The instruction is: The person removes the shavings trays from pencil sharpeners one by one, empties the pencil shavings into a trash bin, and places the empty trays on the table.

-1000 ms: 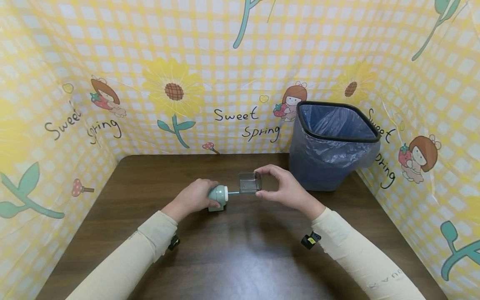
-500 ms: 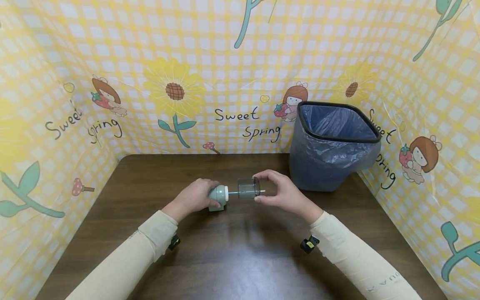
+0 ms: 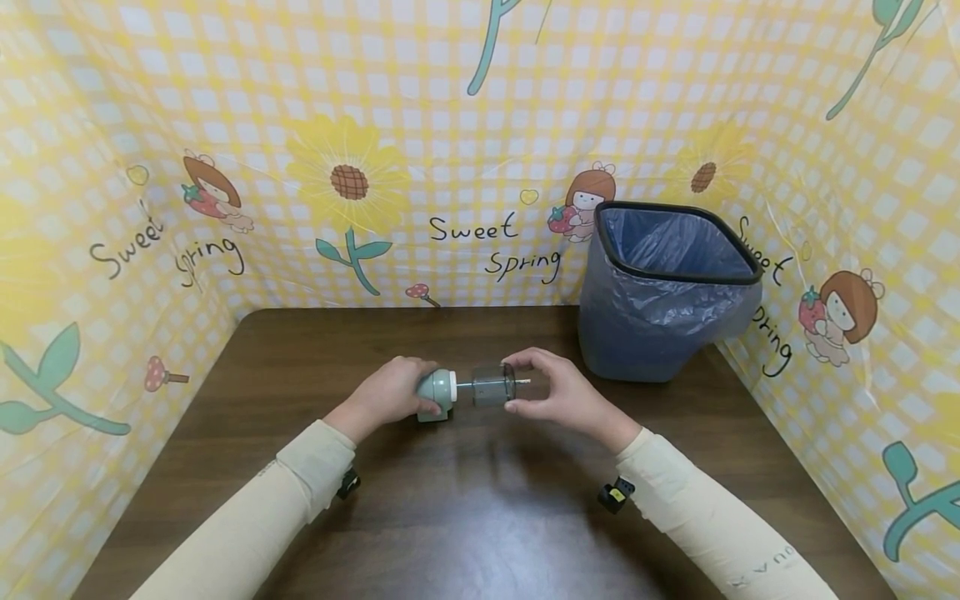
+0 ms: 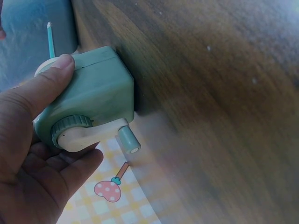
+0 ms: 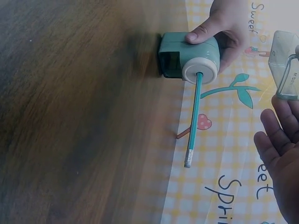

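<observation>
My left hand [image 3: 390, 390] grips a green crank pencil sharpener [image 3: 437, 388] that stands on the table. Its cream crank [image 4: 93, 133] shows in the left wrist view. A green pencil [image 5: 194, 116] sticks out of the sharpener's white round front, its eraser end outward. Below that front a dark square opening [image 5: 170, 64] shows in the sharpener's body. Between thumb and fingers, my right hand [image 3: 566, 393] pinches a clear grey shavings drawer [image 3: 490, 387]. From the head view the drawer overlaps the pencil; in the right wrist view the two are apart.
At the back right of the brown table [image 3: 420, 517] stands a bin [image 3: 660, 325] lined with a bluish bag. Yellow checked cloth [image 3: 465, 150] hangs around the table's back and sides.
The right hand has moved the shavings drawer slightly left and toward me, so the pencil's eraser end now shows beyond it. The left hand and the sharpener have stayed still.
</observation>
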The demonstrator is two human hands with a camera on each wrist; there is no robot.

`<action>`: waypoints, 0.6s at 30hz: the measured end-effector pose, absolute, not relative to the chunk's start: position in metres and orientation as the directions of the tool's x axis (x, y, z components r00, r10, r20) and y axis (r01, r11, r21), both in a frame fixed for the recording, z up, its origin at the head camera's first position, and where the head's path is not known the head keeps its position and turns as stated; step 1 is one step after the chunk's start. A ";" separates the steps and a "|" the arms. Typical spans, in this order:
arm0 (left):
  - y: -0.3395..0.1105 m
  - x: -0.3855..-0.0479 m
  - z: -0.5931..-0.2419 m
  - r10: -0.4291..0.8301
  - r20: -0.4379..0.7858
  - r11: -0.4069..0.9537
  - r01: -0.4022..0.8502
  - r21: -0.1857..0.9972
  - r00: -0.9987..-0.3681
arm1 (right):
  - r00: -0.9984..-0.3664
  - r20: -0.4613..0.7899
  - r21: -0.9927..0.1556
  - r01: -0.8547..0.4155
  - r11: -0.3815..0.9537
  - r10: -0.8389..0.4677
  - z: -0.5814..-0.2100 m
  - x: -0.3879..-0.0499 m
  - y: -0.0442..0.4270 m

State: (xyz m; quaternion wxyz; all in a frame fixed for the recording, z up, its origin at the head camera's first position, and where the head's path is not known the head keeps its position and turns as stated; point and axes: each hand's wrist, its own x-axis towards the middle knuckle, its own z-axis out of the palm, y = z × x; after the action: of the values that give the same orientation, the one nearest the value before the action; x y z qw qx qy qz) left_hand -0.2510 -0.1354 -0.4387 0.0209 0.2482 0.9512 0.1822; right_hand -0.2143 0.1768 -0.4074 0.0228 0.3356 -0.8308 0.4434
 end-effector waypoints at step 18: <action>-0.134 -0.249 -0.436 0.474 0.037 0.816 0.455 0.356 -0.880 | -0.790 0.291 -0.726 -0.550 0.414 -0.539 -0.429 -0.214 0.174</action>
State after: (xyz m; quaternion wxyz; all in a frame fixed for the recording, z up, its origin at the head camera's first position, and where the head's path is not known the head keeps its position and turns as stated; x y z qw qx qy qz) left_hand -0.2495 -0.1336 -0.4359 0.0266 0.2439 0.9525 0.1801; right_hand -0.2135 0.1741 -0.4292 0.0059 0.3238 -0.8408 0.4338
